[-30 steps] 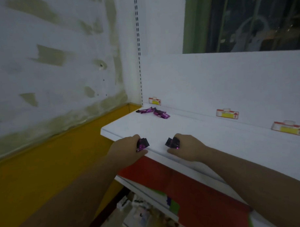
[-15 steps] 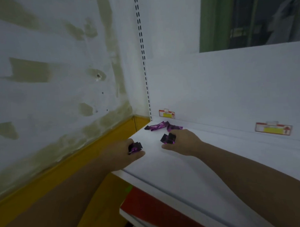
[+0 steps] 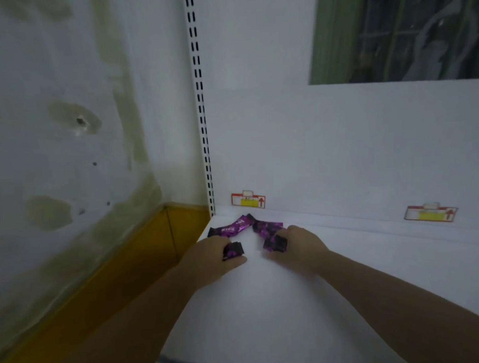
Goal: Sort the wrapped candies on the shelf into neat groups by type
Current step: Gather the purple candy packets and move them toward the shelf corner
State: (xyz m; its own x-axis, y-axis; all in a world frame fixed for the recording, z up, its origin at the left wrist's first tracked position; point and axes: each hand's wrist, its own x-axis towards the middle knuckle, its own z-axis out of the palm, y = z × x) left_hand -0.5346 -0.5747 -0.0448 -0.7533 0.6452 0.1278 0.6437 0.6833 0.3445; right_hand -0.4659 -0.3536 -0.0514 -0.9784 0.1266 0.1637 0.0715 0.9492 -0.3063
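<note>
Peeling in greenish patches, the wall (image 3: 68, 133) fills the left above a mustard-yellow band (image 3: 143, 255), and a slotted upright (image 3: 200, 114) marks the corner where the white shelf (image 3: 292, 315) begins. At the shelf's left edge rests the left hand (image 3: 208, 257), fingers curled round a first candy (image 3: 233, 250), thumb stretched beneath it. Just behind, in the back corner, two loose candies (image 3: 229, 228) meet in a shallow V, close to both hands. The right hand (image 3: 300, 247) sits just beside the left, fingers bent, pinching a second candy (image 3: 275, 243). On the back panel (image 3: 340, 150) a price tag (image 3: 248, 200) and another tag (image 3: 431, 214) show red borders, a yellow block and a red arrow; no text is legible. A green-framed window (image 3: 401, 31) stands upper right. White lettering on the left loose candy is too blurred to read. All wrappers are shiny purple with dark ends.
</note>
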